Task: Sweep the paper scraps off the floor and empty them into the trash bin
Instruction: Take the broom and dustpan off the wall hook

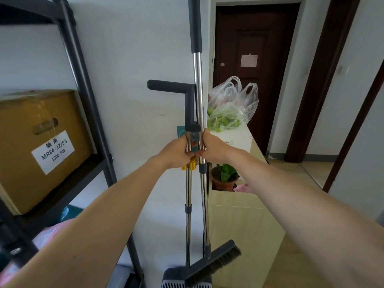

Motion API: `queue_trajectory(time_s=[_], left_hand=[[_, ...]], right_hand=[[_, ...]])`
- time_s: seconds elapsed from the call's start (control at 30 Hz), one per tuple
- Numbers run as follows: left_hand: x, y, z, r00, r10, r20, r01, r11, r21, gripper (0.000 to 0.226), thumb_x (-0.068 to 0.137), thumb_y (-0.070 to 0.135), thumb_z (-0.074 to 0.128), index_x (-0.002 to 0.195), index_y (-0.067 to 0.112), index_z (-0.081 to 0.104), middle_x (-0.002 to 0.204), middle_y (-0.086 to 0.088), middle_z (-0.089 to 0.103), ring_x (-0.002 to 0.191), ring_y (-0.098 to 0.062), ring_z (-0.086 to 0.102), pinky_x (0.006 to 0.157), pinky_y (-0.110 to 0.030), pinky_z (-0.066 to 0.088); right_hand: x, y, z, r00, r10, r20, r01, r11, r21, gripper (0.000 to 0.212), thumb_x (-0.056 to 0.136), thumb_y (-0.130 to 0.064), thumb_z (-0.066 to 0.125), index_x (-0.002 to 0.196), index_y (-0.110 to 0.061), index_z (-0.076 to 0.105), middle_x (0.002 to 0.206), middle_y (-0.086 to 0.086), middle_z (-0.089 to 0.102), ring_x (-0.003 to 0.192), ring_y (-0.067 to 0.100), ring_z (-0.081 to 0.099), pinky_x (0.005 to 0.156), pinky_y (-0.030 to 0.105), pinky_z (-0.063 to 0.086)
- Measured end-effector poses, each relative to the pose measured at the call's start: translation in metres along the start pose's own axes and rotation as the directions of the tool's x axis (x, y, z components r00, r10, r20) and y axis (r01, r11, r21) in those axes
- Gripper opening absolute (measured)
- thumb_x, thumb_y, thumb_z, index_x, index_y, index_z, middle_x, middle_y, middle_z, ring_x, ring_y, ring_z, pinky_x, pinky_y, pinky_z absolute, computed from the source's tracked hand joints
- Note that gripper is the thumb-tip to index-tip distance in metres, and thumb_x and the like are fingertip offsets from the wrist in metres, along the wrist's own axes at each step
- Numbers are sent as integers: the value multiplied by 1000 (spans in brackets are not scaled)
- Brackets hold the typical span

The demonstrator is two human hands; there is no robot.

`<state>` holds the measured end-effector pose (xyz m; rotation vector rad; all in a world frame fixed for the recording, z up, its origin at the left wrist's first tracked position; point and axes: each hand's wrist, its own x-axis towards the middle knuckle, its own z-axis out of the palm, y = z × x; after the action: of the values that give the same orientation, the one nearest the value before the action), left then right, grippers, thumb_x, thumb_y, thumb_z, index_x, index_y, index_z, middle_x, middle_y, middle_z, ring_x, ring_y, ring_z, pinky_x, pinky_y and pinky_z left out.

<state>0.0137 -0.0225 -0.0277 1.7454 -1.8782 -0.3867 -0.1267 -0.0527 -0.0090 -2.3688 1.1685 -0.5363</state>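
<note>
**Both hands on the broom and dustpan poles**

The left hand (176,150) has its fingers clamped on the dustpan pole (188,183). The right hand (214,146) has its fingers clamped on the broom pole (200,90). Both poles stand upright, side by side, against the white wall (135,59). The broom head (216,262) rests at the dustpan (176,277) below. No paper scraps or trash bin can be seen.

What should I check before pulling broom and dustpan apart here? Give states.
1. Left hand wrapped on dustpan pole: ok.
2. Right hand wrapped on broom pole: ok.
3. Yellow clip released: cannot tell.
4. Broom head clear of dustpan: not ok, it overlaps the pan.
5. Paper scraps and trash bin located: cannot tell, neither in view.
</note>
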Motion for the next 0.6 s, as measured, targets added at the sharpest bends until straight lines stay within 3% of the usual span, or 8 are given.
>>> queue_trajectory(time_s=[0.3,0.43,0.6], left_hand=[[0,-2,-1,1000,-9,17,9,1000,-11,35,92,17,57,125,16,46,115,-7,61,105,-24,61,93,-35,53],[3,1,-3,997,-68,22,69,997,-27,37,90,14,60,124,14,46,120,-6,57,110,-23,58,93,-33,52],[3,3,-9,995,-95,-1,94,987,-129,34,87,13,65,119,9,54,119,-10,61,111,-25,60,90,-33,52]], right_hand=[[-2,9,-4,999,33,39,-33,999,-6,43,92,-10,58,125,-4,32,105,7,56,99,21,57,76,28,50],[-16,24,-7,996,77,44,-74,995,-65,52,93,-14,59,134,-3,29,123,12,55,113,27,54,93,36,47],[-22,21,-4,994,84,75,-77,993,-89,50,93,-13,58,133,-5,29,125,16,55,113,29,55,96,41,48]])
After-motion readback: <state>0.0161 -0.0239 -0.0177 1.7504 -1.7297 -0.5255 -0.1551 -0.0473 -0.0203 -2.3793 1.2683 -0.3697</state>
